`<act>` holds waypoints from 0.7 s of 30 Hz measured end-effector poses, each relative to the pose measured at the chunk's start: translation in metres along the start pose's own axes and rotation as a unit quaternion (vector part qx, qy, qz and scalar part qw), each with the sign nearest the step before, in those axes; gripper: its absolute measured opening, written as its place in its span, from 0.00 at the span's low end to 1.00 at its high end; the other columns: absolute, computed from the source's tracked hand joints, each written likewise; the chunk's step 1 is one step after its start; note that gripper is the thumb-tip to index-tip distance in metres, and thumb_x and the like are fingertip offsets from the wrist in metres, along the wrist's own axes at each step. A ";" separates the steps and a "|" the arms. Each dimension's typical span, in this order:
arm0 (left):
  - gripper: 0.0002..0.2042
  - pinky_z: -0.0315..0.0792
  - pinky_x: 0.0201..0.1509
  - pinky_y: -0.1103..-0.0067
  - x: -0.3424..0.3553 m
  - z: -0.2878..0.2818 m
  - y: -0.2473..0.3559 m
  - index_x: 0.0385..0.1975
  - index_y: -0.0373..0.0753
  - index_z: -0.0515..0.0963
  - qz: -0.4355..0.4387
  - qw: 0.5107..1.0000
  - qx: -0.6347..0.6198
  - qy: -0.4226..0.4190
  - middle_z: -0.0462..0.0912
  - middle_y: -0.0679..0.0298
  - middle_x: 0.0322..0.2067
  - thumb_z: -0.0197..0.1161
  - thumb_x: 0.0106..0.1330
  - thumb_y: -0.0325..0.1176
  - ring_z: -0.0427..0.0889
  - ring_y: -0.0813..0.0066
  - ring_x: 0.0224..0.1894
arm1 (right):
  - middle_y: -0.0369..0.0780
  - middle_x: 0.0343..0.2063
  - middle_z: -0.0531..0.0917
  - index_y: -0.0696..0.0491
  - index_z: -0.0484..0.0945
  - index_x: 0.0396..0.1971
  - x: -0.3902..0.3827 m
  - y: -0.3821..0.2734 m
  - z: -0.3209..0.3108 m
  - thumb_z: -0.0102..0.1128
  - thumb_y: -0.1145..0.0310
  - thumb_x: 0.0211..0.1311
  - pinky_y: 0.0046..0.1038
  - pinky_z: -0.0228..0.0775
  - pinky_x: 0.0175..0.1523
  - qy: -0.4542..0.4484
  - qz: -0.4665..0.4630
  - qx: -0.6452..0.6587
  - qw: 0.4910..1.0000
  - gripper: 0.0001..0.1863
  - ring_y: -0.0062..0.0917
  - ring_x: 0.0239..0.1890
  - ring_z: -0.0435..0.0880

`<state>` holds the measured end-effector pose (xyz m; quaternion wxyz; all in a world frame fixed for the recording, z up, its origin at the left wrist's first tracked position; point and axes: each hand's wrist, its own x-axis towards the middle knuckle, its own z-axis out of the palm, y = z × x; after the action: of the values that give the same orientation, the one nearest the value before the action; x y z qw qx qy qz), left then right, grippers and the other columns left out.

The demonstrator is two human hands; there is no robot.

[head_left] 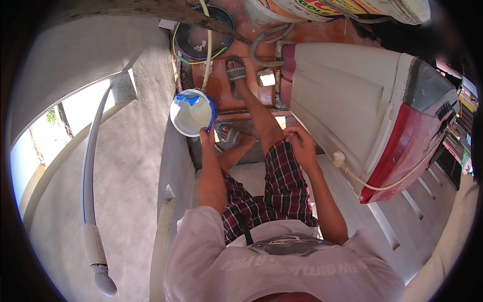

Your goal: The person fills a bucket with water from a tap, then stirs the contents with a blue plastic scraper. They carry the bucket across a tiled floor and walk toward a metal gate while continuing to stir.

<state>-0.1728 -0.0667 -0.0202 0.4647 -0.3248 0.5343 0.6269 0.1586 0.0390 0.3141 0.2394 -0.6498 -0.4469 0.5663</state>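
Note:
A round white pail (182,117) with a pale inside and blue parts along its right side is out in front, to the left. My left hand (207,136) has its fingers closed on the pail's blue edge. A pale hose (209,60) comes down from the far side to the pail's rim; whether its end reaches inside is hidden. My right hand (300,143) rests by my right knee, its fingers loosely bent and apart, with nothing in it. Both my feet, in sandals, are on the floor beyond.
Beyond the pail stands a black basin (229,22) with some water. Large white buckets (297,11) lie at the far right. A big white and red casing (347,95) fills the right side. On the left, a grey wall (136,166) carries a grey pipe (90,171).

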 end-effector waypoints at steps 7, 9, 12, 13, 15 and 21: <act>0.21 0.71 0.68 0.51 -0.078 -0.019 0.025 0.54 0.15 0.62 -0.012 1.000 0.018 0.002 0.70 0.38 0.56 0.43 0.61 0.16 0.73 0.40 0.60 | 0.37 0.36 0.82 0.59 0.79 0.43 -0.020 -0.047 0.004 0.50 0.78 0.71 0.23 0.72 0.47 -0.029 -0.019 0.002 0.999 0.09 0.19 0.36 0.79; 0.21 0.71 0.69 0.51 -0.112 -0.030 0.039 0.55 0.15 0.61 -0.027 0.999 0.017 0.027 0.70 0.38 0.57 0.43 0.62 0.17 0.73 0.39 0.60 | 0.37 0.36 0.82 0.59 0.79 0.43 -0.016 -0.077 0.005 0.49 0.78 0.72 0.23 0.72 0.47 -0.019 -0.036 0.022 0.999 0.08 0.18 0.36 0.80; 0.25 0.72 0.68 0.52 -0.181 -0.035 0.061 0.61 0.20 0.58 -0.026 1.000 0.000 -0.003 0.67 0.40 0.61 0.45 0.61 0.17 0.71 0.41 0.63 | 0.36 0.37 0.82 0.58 0.79 0.44 0.021 -0.159 0.013 0.49 0.77 0.73 0.22 0.72 0.45 0.032 -0.028 0.136 0.990 0.09 0.17 0.37 0.79; 0.28 0.72 0.67 0.52 -0.206 -0.033 0.071 0.65 0.24 0.56 -0.043 0.999 -0.010 0.010 0.66 0.42 0.63 0.45 0.61 0.16 0.70 0.42 0.64 | 0.36 0.38 0.82 0.58 0.78 0.45 0.043 -0.200 0.015 0.49 0.77 0.73 0.22 0.72 0.45 0.035 -0.133 0.169 0.976 0.08 0.17 0.38 0.79; 0.29 0.72 0.67 0.49 -0.256 -0.029 0.089 0.66 0.28 0.57 -0.049 0.998 0.021 0.025 0.66 0.44 0.63 0.46 0.60 0.16 0.70 0.43 0.64 | 0.36 0.39 0.81 0.58 0.78 0.46 0.087 -0.298 0.018 0.49 0.76 0.74 0.21 0.72 0.45 0.056 -0.256 0.211 0.942 0.08 0.16 0.38 0.79; 0.32 0.72 0.64 0.46 -0.352 -0.021 0.127 0.67 0.37 0.56 -0.066 0.995 0.074 0.011 0.65 0.47 0.64 0.48 0.59 0.14 0.70 0.44 0.65 | 0.45 0.54 0.77 0.58 0.72 0.55 0.271 -0.631 0.061 0.56 0.72 0.65 0.32 0.72 0.56 0.025 -0.472 0.173 0.864 0.18 0.31 0.53 0.80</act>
<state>-0.1669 -0.1700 0.3395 0.5217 -0.3307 0.5618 0.5503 -0.1058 0.5645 0.6738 0.5978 -0.3231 -0.5891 0.4372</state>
